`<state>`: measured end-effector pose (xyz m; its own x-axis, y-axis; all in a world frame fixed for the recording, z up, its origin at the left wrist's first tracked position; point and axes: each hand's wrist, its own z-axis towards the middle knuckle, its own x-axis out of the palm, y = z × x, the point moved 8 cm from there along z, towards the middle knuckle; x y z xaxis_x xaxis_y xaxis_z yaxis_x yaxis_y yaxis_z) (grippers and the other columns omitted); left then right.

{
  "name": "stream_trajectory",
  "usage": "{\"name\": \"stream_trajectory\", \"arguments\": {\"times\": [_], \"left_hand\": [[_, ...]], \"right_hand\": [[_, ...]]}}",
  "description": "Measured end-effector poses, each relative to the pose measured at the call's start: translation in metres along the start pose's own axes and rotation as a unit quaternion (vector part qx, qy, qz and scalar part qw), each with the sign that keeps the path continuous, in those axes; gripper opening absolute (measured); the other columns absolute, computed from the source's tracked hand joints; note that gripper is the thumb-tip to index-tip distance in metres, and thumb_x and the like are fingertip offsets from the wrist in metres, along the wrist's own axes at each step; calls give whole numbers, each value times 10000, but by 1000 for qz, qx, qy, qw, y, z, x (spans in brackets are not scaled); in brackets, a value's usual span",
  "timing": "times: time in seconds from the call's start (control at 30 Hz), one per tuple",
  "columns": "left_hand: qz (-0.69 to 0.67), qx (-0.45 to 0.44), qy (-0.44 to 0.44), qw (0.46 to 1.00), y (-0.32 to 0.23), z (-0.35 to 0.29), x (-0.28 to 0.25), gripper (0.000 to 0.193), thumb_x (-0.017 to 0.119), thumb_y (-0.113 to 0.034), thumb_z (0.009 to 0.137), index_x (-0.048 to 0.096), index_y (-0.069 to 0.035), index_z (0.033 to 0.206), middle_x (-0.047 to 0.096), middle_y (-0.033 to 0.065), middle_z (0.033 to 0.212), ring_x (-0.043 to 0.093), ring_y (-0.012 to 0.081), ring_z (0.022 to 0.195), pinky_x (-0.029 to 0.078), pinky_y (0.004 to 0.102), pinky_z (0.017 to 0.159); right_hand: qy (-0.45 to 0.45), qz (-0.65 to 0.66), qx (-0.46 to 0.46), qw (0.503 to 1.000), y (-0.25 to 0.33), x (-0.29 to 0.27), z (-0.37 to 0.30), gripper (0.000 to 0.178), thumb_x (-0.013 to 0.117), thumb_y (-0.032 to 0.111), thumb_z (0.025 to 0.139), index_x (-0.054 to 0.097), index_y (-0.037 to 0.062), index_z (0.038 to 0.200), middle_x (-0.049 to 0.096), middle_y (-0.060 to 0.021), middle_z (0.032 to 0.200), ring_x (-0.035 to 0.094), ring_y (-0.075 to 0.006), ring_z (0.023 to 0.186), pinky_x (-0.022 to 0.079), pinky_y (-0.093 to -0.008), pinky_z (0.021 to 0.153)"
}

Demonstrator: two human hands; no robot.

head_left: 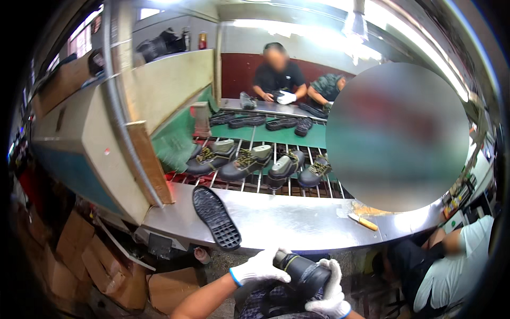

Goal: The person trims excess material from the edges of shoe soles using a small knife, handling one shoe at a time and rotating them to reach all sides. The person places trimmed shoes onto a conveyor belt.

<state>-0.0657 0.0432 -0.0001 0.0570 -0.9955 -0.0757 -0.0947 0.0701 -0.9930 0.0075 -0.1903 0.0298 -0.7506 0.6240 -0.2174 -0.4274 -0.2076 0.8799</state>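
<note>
A black shoe (305, 274) with a yellow-green trim line is held between my two white-gloved hands, in front of the metal ledge. My left hand (261, 267) is closed on its left end, thumb along the near side. My right hand (331, 290) wraps around the right end, fingers curled over the dark surface. A loose black outsole (217, 218) with a gridded tread lies tread up on the ledge, its lower end reaching the front edge near my left hand. The underside of the shoe is hidden from view.
A metal ledge (276, 218) runs across, with a yellow-handled tool (364, 222) at right. Beyond, several shoes (247, 162) sit on metal rods and soles (247, 122) lie on a green surface. Two people (277, 74) work behind; another person (457, 266) is at right. Cardboard boxes (172, 290) stand lower left.
</note>
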Motion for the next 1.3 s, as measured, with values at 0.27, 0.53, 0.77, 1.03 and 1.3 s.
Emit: {"name": "stream_trajectory", "arguments": {"times": [0.27,0.53,0.77,1.03,1.3], "left_hand": [[181,180,-137,957,-181,20,1,975,1068,-509,624,598,64,1258,736,164,1091,747,232,983,622,383,907],[486,89,-81,866,-231,98,-4,1097,960,-547,740,448,-35,1564,687,246,1349,723,432,1171,592,477,1002],[507,-28,-39,861,-248,120,-4,1094,922,-685,734,509,-48,1522,712,233,1330,761,413,1118,621,464,961],[562,-48,-8,826,-259,145,14,1017,882,-696,777,534,-55,1486,754,214,1203,792,401,959,645,468,830],[574,-50,4,818,-261,169,24,955,853,-715,775,583,-62,1417,770,180,1099,795,386,908,638,463,785]], "right_hand": [[-131,218,-4,967,46,-54,109,1250,996,409,673,279,4,1613,515,-233,1470,571,-316,1292,471,-497,1144],[94,14,-151,984,35,-109,232,1057,980,477,714,468,24,1519,507,-171,1486,498,-327,1414,393,-483,1212],[-39,545,-92,832,-16,-98,244,792,919,404,731,544,35,1324,556,-183,1368,528,-324,1347,382,-487,1209],[-10,315,-145,938,-2,-123,239,709,852,410,774,608,78,1351,526,-205,1473,500,-348,1394,354,-510,1232],[-78,215,-84,970,5,-149,231,541,671,639,1019,602,123,1166,555,-204,1410,513,-409,1429,401,-573,1234]]}}
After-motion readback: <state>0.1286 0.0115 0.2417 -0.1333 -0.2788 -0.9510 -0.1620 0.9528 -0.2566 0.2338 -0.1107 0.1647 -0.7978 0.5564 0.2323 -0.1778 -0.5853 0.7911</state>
